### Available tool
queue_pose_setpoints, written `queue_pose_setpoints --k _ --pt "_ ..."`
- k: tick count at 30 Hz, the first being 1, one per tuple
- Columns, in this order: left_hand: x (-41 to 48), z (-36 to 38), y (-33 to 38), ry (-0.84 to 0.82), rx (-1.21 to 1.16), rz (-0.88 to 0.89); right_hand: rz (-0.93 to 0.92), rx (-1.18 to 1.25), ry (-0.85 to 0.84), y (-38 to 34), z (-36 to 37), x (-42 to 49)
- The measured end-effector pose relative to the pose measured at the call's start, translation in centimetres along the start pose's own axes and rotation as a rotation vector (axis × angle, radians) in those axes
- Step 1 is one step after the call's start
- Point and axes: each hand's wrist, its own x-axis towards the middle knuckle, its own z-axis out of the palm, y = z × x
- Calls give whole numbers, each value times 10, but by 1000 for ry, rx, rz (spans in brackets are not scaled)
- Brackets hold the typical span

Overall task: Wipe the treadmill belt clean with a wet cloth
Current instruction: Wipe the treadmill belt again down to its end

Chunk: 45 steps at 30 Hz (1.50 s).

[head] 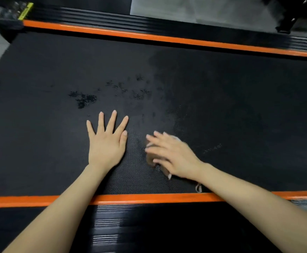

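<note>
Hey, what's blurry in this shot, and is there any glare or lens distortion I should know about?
Head view: the right hand and the cloth under it are smeared by motion blur, while the left hand, flat on the belt, is sharp. Head view: light glares off the ribbed near side rail; the orange trim looks nearly straight, so distortion seems mild.

The left hand (106,143) was laid flat on the treadmill belt (240,106), just left of the right hand (172,156); the cloth (150,159) was pressed beneath the right hand; damp specks (85,99) were scattered beyond the left hand; the belt was bounded by a near rail (130,198) and a far rail (149,36).
</note>
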Motion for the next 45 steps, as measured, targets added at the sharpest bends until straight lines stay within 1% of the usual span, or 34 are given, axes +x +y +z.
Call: queue_pose_setpoints --k 1,2,3,5,6,7,8,9,11,13,14,17,20,24,26,27,28,31,33,34,35,36,37,39,40,41,43,44,45 --pt "0 0 0 3 6 0 72 -24 75 13 -2 9" --pt "0 0 1 5 12 -3 197 -26 149 27 -6 21" --pt "0 1 1 4 14 -6 360 -10 207 41 -11 36" --pt "0 2 1 2 11 -17 667 65 245 57 -16 60" --pt "1 2 2 3 11 -19 750 91 235 55 -14 65" --pt "1 2 2 1 11 -20 756 88 222 46 -9 61" --pt "1 2 2 -4 12 -20 678 60 214 29 -4 51" --pt "2 1 1 -11 13 -21 541 42 189 8 1 37" --pt "3 1 0 -25 8 -14 290 42 76 -26 7 9" --pt "3 0 -2 -31 -10 -9 157 9 18 -17 8 4" --pt "5 -2 -4 -25 -14 -11 139 -3 19 -6 7 9" --pt "24 -9 -20 -4 10 -61 209 37 44 21 3 32" --pt "49 -13 -44 -38 66 -98 328 29 123 48 5 55" --pt "61 -7 -54 -44 82 -63 604 18 248 92 -7 104" --pt "61 -4 -55 -34 75 -63 685 60 263 85 -4 116" --pt "60 -3 -55 -34 71 -61 655 72 266 69 2 113" --pt "60 -2 -55 -28 67 -61 568 73 263 47 8 106" --pt "61 -1 -56 -1 64 -49 248 78 168 -17 22 71" --pt "60 1 -57 -3 66 -48 86 59 111 -19 18 67" --pt "61 1 -56 -2 71 -49 44 37 95 -7 16 72" --pt "61 1 -56 1 75 -52 45 19 92 7 15 81" --pt "61 1 -56 4 73 -54 103 2 122 23 13 95" --pt "62 1 -56 6 64 -56 210 -3 179 41 11 111" --pt "61 0 -55 6 47 -58 482 18 296 72 5 142" --pt "60 1 -55 8 49 -61 591 30 335 83 3 155" --pt "60 1 -55 13 55 -63 656 43 359 87 4 164" --pt "61 1 -55 16 58 -67 684 71 364 72 10 166" --pt "62 1 -55 13 63 -67 627 83 349 55 15 158" --pt "62 1 -55 13 71 -64 533 97 313 33 21 145"
